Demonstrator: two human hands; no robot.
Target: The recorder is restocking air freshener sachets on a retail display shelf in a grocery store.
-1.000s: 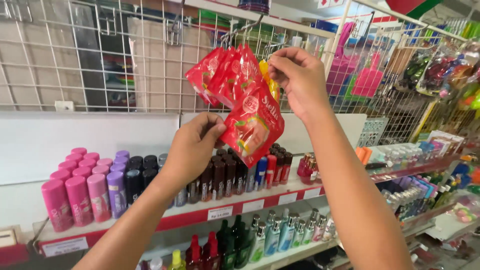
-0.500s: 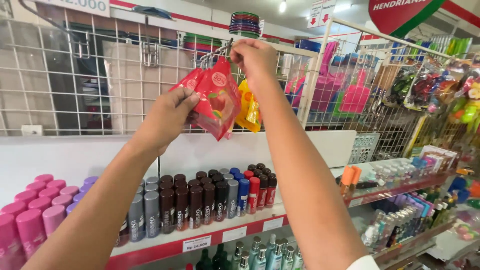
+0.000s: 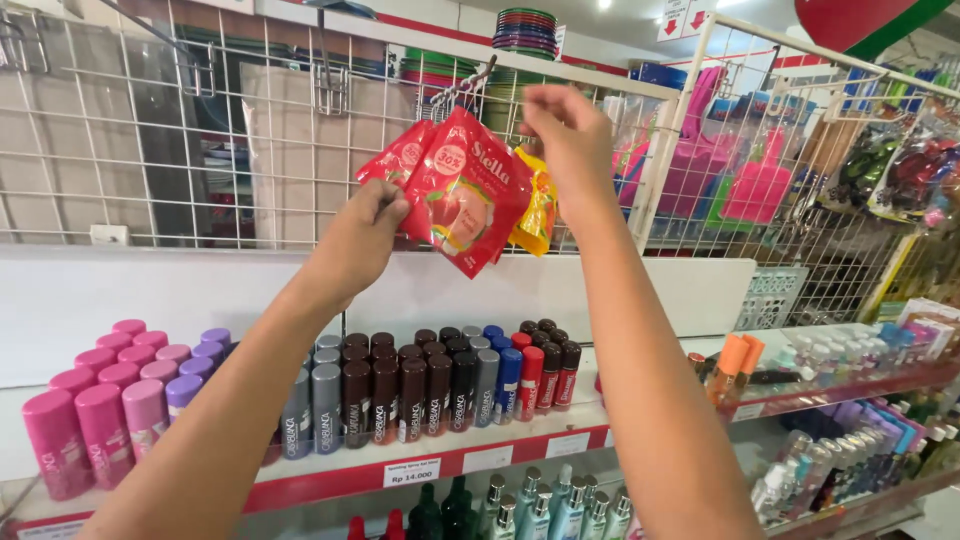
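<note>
Both hands raised at a bunch of red foil sachets (image 3: 462, 195) hanging on a metal peg hook (image 3: 462, 88) of the white wire grid panel (image 3: 150, 150).

Left hand (image 3: 355, 245): fingers curled together, pinching the lower left edge of the bunch. Right hand (image 3: 570, 135): fingertips bunched near the hook end; whether they clamp a sachet top or the wire, cannot tell. A yellow sachet (image 3: 540, 210) hangs behind the red ones, touching them. Judgement: steady the bunch from below and keep the punched tops in line with the hook, so nothing tears or slips off. Shelf (image 3: 430, 465) below: pink spray cans (image 3: 85, 420) at left, purple-capped cans (image 3: 195, 365) beside them, dark brown, grey, blue and red cans (image 3: 440, 380) in upright rows. Lower shelf: clear pump bottles (image 3: 520, 505).
</note>
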